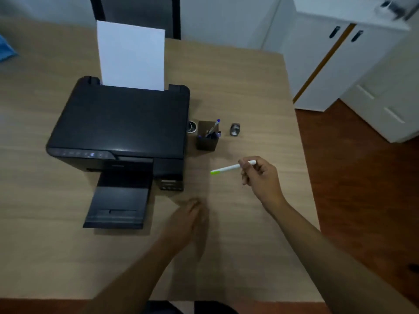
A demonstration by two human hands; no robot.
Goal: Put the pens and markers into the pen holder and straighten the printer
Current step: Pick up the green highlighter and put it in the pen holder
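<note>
My right hand (260, 177) pinches the rear end of a white marker with a green cap (224, 169), held above the table with the cap pointing left. The dark square pen holder (207, 142) stands just beyond it, to the right of the printer, with a blue-capped pen (213, 128) and other pens inside. The black printer (120, 128) sits left of centre, turned slightly askew, its output tray (118, 207) extended and a white sheet (131, 55) standing in its rear feed. My left hand (188, 220), blurred, hovers low over the table near the printer's front right corner, holding nothing.
A small round metal cup (192, 127) stands between the printer and the pen holder. A small grey object (235, 129) lies right of the holder. The wooden table (249, 245) ends at the right; white cabinets (340, 64) and a reddish floor (362, 177) lie beyond.
</note>
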